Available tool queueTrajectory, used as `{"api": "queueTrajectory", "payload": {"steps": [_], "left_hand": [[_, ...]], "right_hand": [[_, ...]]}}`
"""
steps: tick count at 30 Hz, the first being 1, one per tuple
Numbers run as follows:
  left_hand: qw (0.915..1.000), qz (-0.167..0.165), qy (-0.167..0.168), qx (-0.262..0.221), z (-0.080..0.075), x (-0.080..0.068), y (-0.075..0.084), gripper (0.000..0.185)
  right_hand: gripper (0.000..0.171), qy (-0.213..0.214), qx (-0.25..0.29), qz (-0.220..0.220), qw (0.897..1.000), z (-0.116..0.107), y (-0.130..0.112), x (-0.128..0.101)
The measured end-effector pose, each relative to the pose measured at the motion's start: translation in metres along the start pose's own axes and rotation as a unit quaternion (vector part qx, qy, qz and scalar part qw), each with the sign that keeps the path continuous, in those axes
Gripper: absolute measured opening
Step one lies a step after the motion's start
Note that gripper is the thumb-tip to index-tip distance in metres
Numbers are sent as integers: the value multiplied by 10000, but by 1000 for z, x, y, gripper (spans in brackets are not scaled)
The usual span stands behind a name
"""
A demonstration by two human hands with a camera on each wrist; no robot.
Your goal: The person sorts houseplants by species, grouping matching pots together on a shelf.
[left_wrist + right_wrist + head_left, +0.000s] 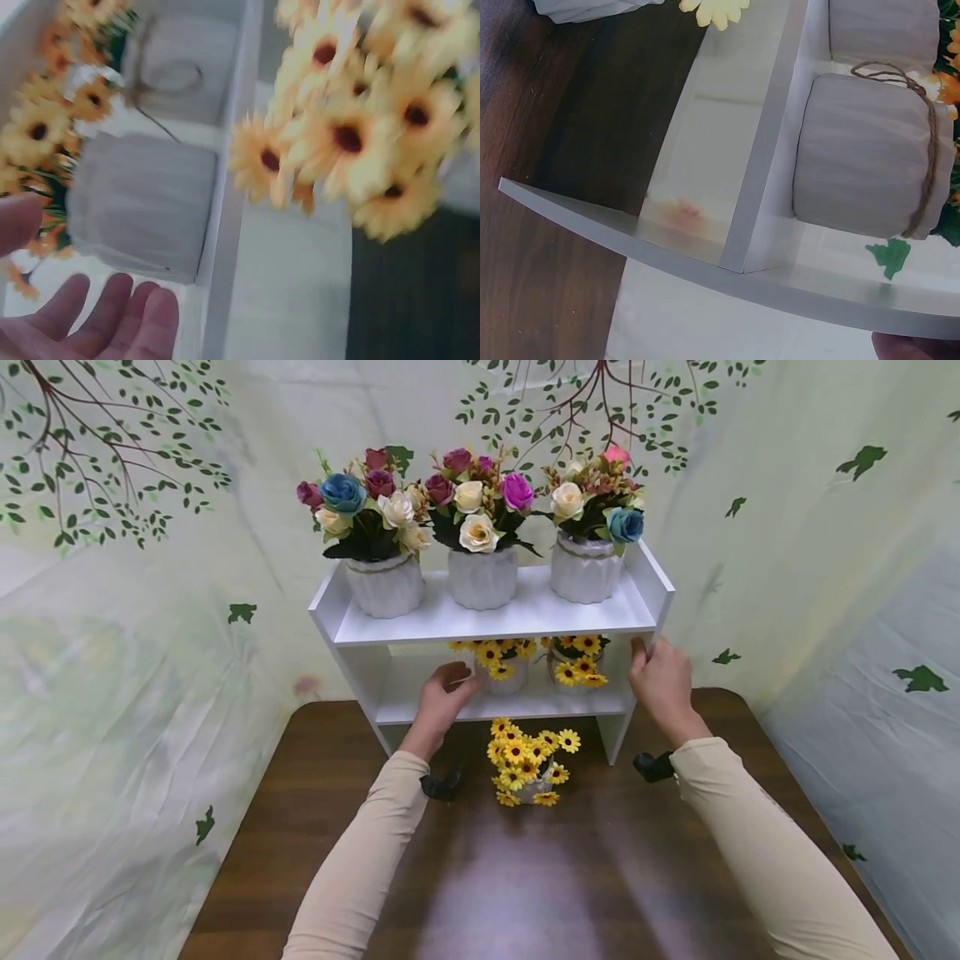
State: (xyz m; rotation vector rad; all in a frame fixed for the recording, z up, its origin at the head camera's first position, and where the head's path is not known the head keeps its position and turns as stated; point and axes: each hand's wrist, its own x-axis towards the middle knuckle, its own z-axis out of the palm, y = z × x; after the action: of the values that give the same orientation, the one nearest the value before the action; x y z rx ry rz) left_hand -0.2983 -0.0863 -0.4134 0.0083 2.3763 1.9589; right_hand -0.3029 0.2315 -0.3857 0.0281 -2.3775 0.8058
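A white two-tier shelf (525, 618) stands at the back of a brown table (525, 877). Its lower tier holds two white pots of yellow sunflowers (501, 670) (576, 664). My left hand (450, 685) reaches into that tier beside the left pot (142, 202), fingers (112, 307) relaxed and holding nothing. My right hand (651, 660) grips the front edge of the shelf's right side panel (765, 150), thumb inside, close to the right pot (870, 150). A third sunflower pot (528, 764) stands on the table in front of the shelf, between my arms.
Three white pots of mixed roses (384, 518) (480, 514) (592, 514) line the top tier. A leaf-printed cloth backdrop (150, 610) surrounds the table on three sides. Bare table surface lies in front of the loose pot.
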Motion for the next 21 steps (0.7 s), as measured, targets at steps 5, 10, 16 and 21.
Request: {"api": "queueTrajectory", "payload": {"steps": [5, 10, 16, 21], "left_hand": [[9989, -15, 27, -468, -10, -33, -17, 37], [9997, -72, -58, -205, -16, -49, -40, 30], [9974, -83, -102, 706, -12, -58, -72, 21], [9858, 540, -203, 1580, 1, -59, -103, 16]], "right_hand": [[34, -6, -23, -47, 10000, -1, 2, -1], [35, -56, -73, -50, 9999, -2, 2, -2], [35, -62, -74, -58, 9999, -1, 2, -4], [36, -80, -75, -30, 9999, 0, 1, -2]]}}
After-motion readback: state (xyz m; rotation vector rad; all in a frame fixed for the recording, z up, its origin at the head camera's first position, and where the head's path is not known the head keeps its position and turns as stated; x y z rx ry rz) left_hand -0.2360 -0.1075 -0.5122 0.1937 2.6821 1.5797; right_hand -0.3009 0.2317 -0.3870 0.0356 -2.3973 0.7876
